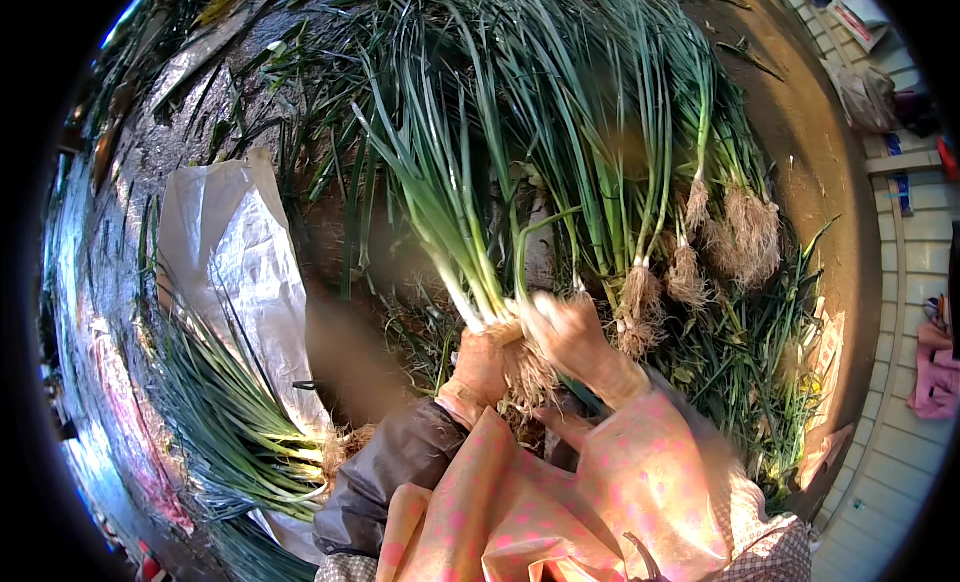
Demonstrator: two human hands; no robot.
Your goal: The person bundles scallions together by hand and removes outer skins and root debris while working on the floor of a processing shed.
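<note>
Head: stalks [465,222], brown ground [815,162], tiles [912,282]

Onions [450,244] run from deep green leaves [545,77] through pale green to white stalks [456,296], ending in tan roots [748,237]. The apron [640,482] is peach-orange with bright pink dots, the left sleeve [385,467] plain dark brown, and the cloth [775,540] at lower right finely checked in dark and light. The sheet [258,247] is silvery white, the ground [795,112] brown, and the tiles [905,382] off-white with a grid of darker lines.
</note>
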